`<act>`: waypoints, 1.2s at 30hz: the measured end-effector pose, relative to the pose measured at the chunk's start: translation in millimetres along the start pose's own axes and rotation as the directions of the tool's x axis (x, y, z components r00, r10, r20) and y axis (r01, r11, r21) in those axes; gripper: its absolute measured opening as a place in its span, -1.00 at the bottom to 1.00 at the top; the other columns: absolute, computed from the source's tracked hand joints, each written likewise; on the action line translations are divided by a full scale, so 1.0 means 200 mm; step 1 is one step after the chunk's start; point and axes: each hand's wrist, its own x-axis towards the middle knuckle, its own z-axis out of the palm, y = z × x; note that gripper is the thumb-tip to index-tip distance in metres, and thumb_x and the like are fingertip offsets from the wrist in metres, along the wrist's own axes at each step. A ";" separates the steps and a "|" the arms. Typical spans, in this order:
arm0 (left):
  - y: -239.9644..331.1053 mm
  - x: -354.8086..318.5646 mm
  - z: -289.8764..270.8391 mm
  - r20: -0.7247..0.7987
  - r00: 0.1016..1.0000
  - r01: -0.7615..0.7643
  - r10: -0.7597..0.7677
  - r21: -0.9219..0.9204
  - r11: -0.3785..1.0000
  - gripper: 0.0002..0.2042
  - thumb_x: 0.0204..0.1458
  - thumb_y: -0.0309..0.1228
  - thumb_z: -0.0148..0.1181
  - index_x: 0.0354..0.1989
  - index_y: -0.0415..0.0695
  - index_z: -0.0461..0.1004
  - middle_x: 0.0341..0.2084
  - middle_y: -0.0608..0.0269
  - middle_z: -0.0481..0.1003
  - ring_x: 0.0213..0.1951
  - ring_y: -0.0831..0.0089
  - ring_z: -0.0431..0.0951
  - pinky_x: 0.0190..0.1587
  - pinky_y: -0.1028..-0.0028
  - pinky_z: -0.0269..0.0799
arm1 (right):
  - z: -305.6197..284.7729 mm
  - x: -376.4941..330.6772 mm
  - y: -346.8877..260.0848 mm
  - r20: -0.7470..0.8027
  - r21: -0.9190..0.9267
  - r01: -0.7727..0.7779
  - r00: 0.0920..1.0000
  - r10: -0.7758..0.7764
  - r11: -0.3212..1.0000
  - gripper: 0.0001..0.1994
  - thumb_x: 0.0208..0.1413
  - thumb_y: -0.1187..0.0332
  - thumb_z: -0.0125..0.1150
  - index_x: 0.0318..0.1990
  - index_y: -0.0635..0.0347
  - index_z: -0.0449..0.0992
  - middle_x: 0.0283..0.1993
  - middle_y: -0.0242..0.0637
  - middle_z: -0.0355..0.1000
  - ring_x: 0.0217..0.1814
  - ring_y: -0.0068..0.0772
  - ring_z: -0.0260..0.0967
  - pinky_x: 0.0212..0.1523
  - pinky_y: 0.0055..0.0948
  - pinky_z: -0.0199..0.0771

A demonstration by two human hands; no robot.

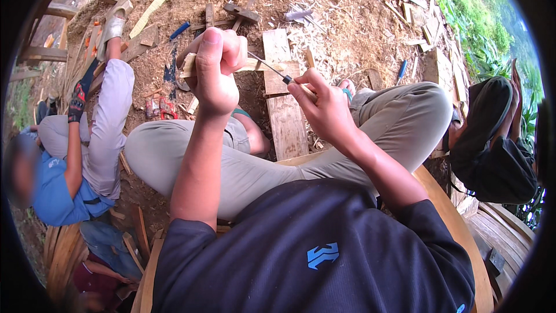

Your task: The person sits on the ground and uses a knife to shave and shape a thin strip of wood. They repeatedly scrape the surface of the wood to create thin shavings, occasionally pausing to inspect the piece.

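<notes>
My left hand is closed around a pale strip of wood, which juts out to the right of the fist. In my right hand is a thin-bladed hand tool with a black collar. Its slim metal part points up and left, and its tip ends close to the wood strip near my left fingers. Whether the tip touches the wood I cannot tell. My fingers cover most of the tool's handle. Beneath the hands lie flat wooden boards between my legs.
Wood shavings cover the dirt ahead. A hammer, a blue-handled tool and another blue handle lie there. Red-handled items rest beyond my left knee. People sit at left and right; another is at lower left.
</notes>
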 end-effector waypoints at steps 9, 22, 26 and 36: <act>0.00 0.00 -0.03 0.028 1.000 -0.005 0.006 -0.050 0.999 -0.56 0.35 -0.15 -0.22 -0.60 -0.11 0.16 -0.75 0.44 0.01 -0.68 0.62 -0.09 -0.58 0.47 -0.15 | 0.05 0.06 0.12 0.059 -0.171 -0.186 0.978 0.199 0.967 -0.72 0.26 0.07 0.11 -0.12 0.08 0.44 -0.52 -0.07 0.49 -0.34 0.07 0.51 -0.03 -0.06 0.27; -0.01 -0.01 -0.04 0.049 0.999 -0.001 0.003 -0.045 0.999 -0.57 0.36 -0.16 -0.24 -0.58 -0.10 0.16 -0.74 0.43 0.01 -0.68 0.60 -0.09 -0.57 0.47 -0.13 | 0.07 0.06 0.21 0.061 -0.210 -0.215 0.971 0.232 0.954 -0.72 0.27 0.09 0.11 -0.13 0.10 0.48 -0.49 -0.03 0.52 -0.31 0.06 0.53 -0.14 -0.07 0.36; -0.01 0.00 -0.04 0.060 0.998 0.004 -0.001 -0.055 0.998 -0.57 0.36 -0.15 -0.24 -0.58 -0.10 0.16 -0.73 0.44 0.01 -0.68 0.60 -0.08 -0.57 0.47 -0.14 | 0.05 0.07 0.18 0.034 -0.220 -0.182 0.980 0.194 0.958 -0.72 0.25 0.10 0.12 -0.13 0.11 0.50 -0.52 -0.06 0.51 -0.34 0.02 0.53 -0.16 -0.09 0.36; -0.01 0.00 -0.02 0.087 0.996 -0.014 0.015 -0.018 1.000 -0.56 0.35 -0.15 -0.25 -0.59 -0.11 0.16 -0.74 0.43 0.02 -0.68 0.60 -0.09 -0.57 0.46 -0.13 | 0.04 -0.01 0.01 -0.076 -0.031 0.095 0.992 -0.097 0.995 -0.80 0.23 0.25 0.17 -0.16 0.18 0.46 -0.52 0.11 0.48 -0.37 0.22 0.50 -0.35 0.01 0.45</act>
